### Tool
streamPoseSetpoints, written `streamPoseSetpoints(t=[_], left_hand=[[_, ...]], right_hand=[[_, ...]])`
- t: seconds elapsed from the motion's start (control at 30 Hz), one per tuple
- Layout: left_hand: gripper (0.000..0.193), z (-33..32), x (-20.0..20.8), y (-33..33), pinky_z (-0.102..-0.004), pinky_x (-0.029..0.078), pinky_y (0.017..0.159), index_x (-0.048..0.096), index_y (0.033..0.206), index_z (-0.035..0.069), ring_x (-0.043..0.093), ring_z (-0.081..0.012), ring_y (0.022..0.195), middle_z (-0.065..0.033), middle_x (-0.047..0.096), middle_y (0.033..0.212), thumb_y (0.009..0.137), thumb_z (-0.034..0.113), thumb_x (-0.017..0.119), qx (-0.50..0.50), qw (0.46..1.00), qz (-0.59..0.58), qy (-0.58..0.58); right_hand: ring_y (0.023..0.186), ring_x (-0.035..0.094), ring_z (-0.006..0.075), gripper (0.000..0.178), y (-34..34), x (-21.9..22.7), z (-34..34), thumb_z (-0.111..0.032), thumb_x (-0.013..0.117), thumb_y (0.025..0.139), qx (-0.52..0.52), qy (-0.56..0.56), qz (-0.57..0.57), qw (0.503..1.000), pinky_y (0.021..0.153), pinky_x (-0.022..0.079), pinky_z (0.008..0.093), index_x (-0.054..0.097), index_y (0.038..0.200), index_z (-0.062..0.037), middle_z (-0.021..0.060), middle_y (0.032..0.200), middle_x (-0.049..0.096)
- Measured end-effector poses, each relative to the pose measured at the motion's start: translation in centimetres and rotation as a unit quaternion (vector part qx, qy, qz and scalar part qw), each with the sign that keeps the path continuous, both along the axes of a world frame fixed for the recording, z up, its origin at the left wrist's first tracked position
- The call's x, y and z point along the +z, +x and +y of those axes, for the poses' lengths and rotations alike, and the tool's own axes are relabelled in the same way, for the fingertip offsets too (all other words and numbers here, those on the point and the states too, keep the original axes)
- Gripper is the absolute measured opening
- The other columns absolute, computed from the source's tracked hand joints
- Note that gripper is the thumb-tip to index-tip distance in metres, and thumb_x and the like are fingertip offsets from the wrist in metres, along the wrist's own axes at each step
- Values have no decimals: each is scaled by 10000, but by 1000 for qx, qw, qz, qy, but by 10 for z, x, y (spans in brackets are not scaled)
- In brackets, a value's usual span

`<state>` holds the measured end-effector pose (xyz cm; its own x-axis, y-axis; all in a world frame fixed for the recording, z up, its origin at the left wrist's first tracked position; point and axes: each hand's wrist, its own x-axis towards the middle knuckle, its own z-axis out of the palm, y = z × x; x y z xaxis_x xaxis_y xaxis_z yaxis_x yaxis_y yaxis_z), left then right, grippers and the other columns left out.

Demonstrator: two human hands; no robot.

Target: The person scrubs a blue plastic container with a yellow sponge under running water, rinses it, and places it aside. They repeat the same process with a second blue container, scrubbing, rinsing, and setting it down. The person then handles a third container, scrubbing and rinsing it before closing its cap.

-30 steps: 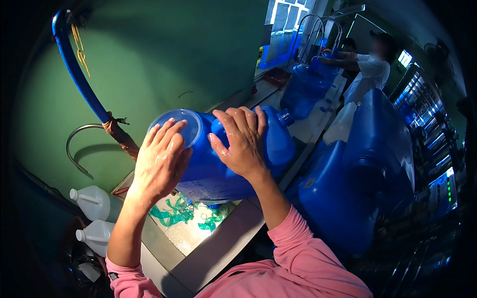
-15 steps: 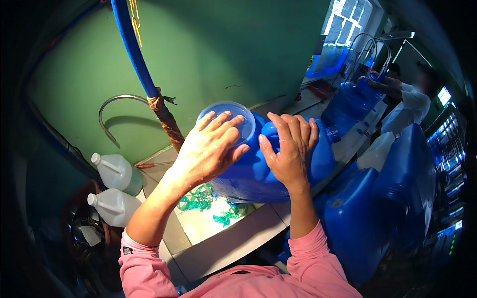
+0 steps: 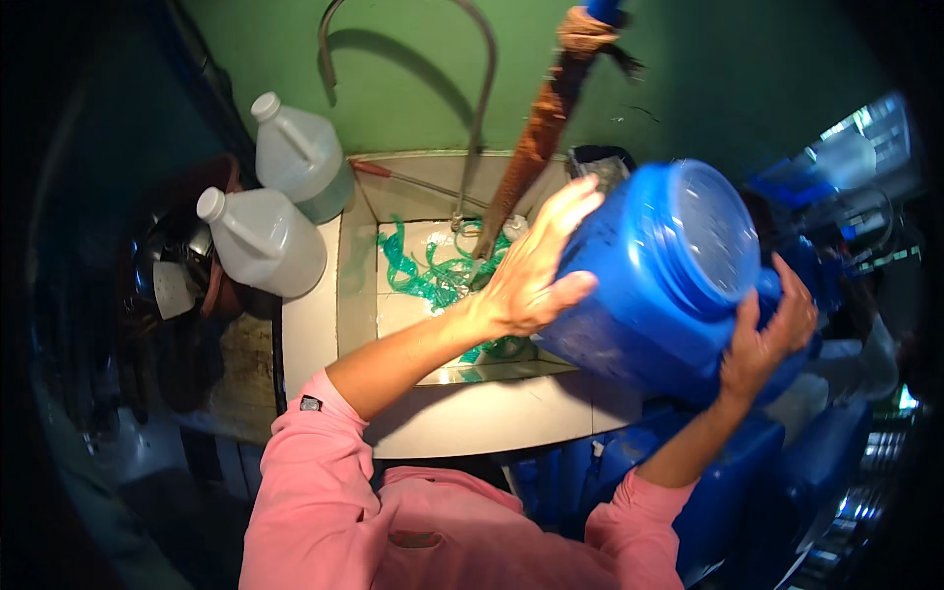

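Two white jugs stand on the desk; green strips lie in the basin. My left forearm slants up to the right, the left hand flattened, fingers stretched and thumb apart, at the near left side of the blue container. That tilts over the basin's right end, between my hands. My right hand rises steeply, thumb and fingers clamped on its right side.

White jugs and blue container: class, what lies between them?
The head view shows, between the white jugs and the blue container, chiefly the tiled basin holding green strips, the brown-wrapped pole's lower end and the left hand.
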<state>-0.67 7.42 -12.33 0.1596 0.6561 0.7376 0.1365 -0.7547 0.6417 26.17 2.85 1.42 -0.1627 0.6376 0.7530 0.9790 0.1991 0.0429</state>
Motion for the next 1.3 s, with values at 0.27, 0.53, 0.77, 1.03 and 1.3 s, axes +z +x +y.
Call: streamPoseSetpoints(t=[0.27, 0.53, 0.77, 1.03, 1.3], left_hand=[[430, -25, -342, -2, -480, 494, 929, 652, 959, 33, 625, -364, 1055, -178, 653, 1021, 1038, 422, 485, -58, 885, 341, -312], [307, -34, -491, 75, -703, 322, 1082, 697, 1185, 83, 597, -345, 1188, -120, 649, 1244, 1008, 242, 503, -57, 764, 552, -330], [289, 11, -456, 8, -771, 191, 1117, 713, 1146, 93, 627, -294, 1081, -70, 683, 1092, 919, 129, 537, 117, 730, 631, -237], [217, 51, -398, -38, -442, 477, 931, 635, 1124, 86, 638, -284, 1002, -96, 633, 1071, 932, 134, 545, 164, 860, 74, -477], [512, 74, -388, -25, -477, 522, 1018, 568, 1346, 102, 645, -309, 1159, -122, 630, 1354, 959, 435, 616, -22, 407, -718, -564]], right_hand=[[1261, 513, 328, 692, 22, -3, -5, -505, 580, 927, 29, -48, 57, 997, 1120, 348, 468, 533, 1415, -16, 180, 1355, 562], [1297, 496, 333, 841, 32, -9, 1, -641, 587, 892, 22, -72, 70, 995, 1111, 366, 494, 499, 1440, -9, 183, 1371, 528], [1296, 495, 340, 886, 34, -5, -6, -682, 589, 884, 25, -73, 74, 994, 1111, 367, 511, 484, 1450, -8, 182, 1377, 514], [1331, 456, 333, 951, 27, -8, -12, -756, 594, 833, -24, -54, 113, 992, 1104, 366, 517, 488, 1458, -47, 162, 1385, 505], [1314, 459, 321, 617, 25, -7, -12, -499, 472, 1005, -28, -52, 45, 997, 1129, 329, 511, 515, 1442, -65, 150, 1400, 510]])
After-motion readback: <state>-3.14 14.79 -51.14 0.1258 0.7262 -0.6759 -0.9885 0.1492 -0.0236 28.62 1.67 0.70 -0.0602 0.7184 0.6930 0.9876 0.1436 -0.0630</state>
